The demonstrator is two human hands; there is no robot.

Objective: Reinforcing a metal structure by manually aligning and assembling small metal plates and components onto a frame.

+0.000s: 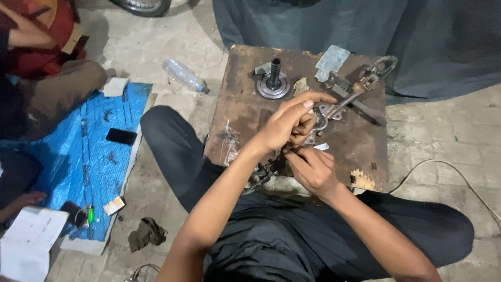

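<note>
- Setting: stained concrete floor, person seated cross-legged at a low, worn wooden board (240, 112) used as a bench top.
- Work piece: a flat silver metal bracket (324, 114) lies near the middle of the board, under and between the 2 hands.
- Left hand (286, 125) curled over the bracket's near end, fingers closed on it, index finger stretched out above.
- Right hand (312, 169) just below, touching the left at the fingertips, pinched shut on a small part too hidden to identify.
- A chain tool with wooden handle (360, 89) runs diagonally from the bracket toward the board's far right corner.
- Far left of the board: round flanged hub with upright black shaft (274, 83), well apart from the hands.
- Off the board: clear plastic bottle (183, 75) on the floor; blue tarp (78, 156) at left with a black phone (121, 136); another person sits beyond it.
</note>
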